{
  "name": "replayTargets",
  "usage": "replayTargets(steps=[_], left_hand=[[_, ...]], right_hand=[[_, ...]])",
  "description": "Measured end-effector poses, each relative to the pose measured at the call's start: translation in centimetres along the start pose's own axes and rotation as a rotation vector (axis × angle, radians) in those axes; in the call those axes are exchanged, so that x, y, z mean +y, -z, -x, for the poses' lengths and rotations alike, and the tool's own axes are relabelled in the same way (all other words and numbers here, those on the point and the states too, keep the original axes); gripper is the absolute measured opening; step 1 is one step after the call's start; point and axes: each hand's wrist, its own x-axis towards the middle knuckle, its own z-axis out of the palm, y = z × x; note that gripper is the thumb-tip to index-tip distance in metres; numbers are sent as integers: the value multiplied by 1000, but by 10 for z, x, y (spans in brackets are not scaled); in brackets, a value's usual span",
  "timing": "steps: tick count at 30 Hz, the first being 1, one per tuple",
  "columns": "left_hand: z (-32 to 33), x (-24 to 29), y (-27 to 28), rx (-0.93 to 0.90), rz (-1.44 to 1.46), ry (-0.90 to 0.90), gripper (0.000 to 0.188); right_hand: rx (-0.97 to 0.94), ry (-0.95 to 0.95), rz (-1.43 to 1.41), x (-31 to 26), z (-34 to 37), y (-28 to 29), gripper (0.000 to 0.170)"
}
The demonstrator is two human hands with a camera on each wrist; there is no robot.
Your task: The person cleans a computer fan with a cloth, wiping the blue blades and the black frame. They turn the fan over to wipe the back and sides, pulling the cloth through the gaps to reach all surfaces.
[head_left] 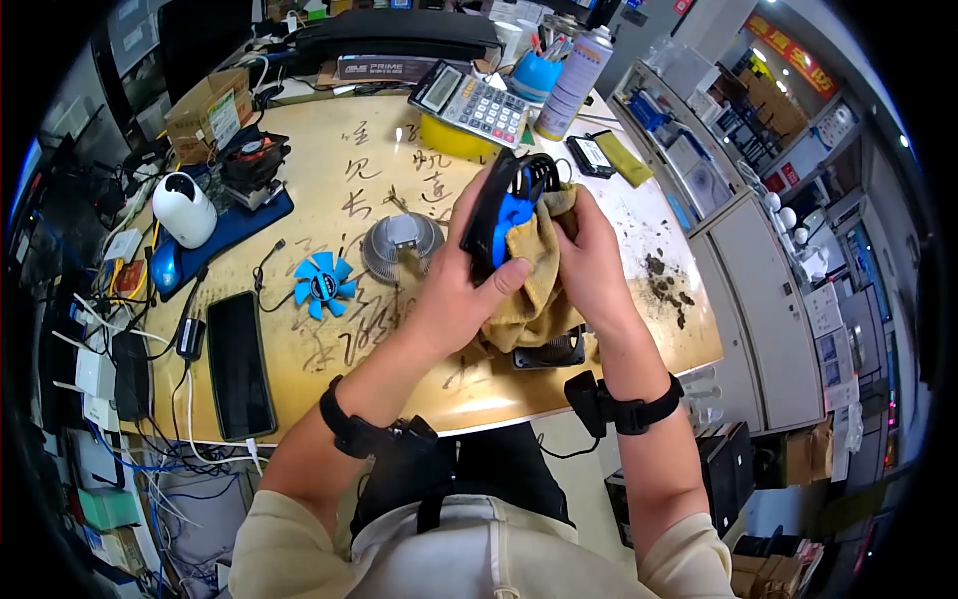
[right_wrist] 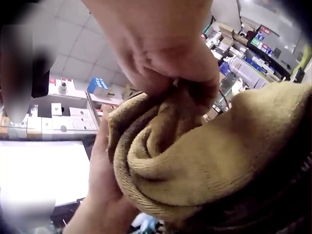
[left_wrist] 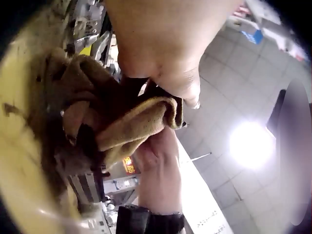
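Note:
Above the front of the table, my left hand (head_left: 454, 295) grips a black fan shroud (head_left: 486, 222) with a blue part (head_left: 512, 225) on its inner side and black cable loops at its top. Bunched against the blue part is a tan cloth (head_left: 539, 262), which hangs down in folds. My right hand (head_left: 591, 255) holds the cloth from the right, its fingers pushed into the folds, as the right wrist view also shows around the cloth (right_wrist: 195, 161). Much of the shroud is hidden behind cloth and hands. Below the cloth lies a black square fan frame (head_left: 552, 351).
Left of the hands lie a round silver heatsink (head_left: 404, 245), a blue fan blade wheel (head_left: 324, 287) and a black phone (head_left: 239, 364). A calculator (head_left: 469, 103) and a spray can (head_left: 576, 85) are at the back. Dark debris (head_left: 667, 285) is scattered on the right.

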Motion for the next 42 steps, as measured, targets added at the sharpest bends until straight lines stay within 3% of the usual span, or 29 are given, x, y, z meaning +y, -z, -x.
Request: replayTargets(steps=[5,10,12,15,18,22,23,24,26,28,29,32,33,34,36,40,42], left_hand=[[-3,9,13,57,-77,36,61],[-5,8,15,-10,-173,-41,66],[-4,16,15,-74,-209,119,69],[-5,15,15,-151,-284,89,75],[-8,17,19,-236,-131,275,74],[-13,38,27,-423,-30,686,74],[-13,39,27,-440,26,710,72],[-10,35,26,-414,-14,621,71],[-4,20,22,-368,-97,439,71],[-5,9,16,-323,23,298,71],[-5,6,14,-300,84,229,71],[-7,21,14,-257,337,317,71],[-6,18,14,-200,388,263,71],[-7,19,18,-213,357,265,71],[-6,16,15,-194,346,191,70],[-8,13,10,-117,178,77,71],[-5,7,12,-122,-28,46,72]], right_hand=[[25,64,151,-4,5,-6,13],[79,192,480,-16,1,2,9],[59,298,691,-16,-5,11,10],[-29,405,747,-24,-13,19,15],[-111,543,832,-32,-19,24,16],[-182,794,1017,-49,-21,25,16],[-211,832,1033,-51,-20,25,15],[-240,871,1048,-52,-19,24,15],[-203,793,945,-55,-17,26,18],[-118,704,798,-53,-17,26,19],[-124,533,580,-50,-16,25,20],[8,367,349,-32,-16,19,19],[64,268,338,-22,-14,18,17],[12,66,267,-20,-9,17,16],[-41,-108,-33,-8,-4,13,17],[-52,-243,-186,-14,5,9,24],[-63,-159,-4,-17,3,13,19]])
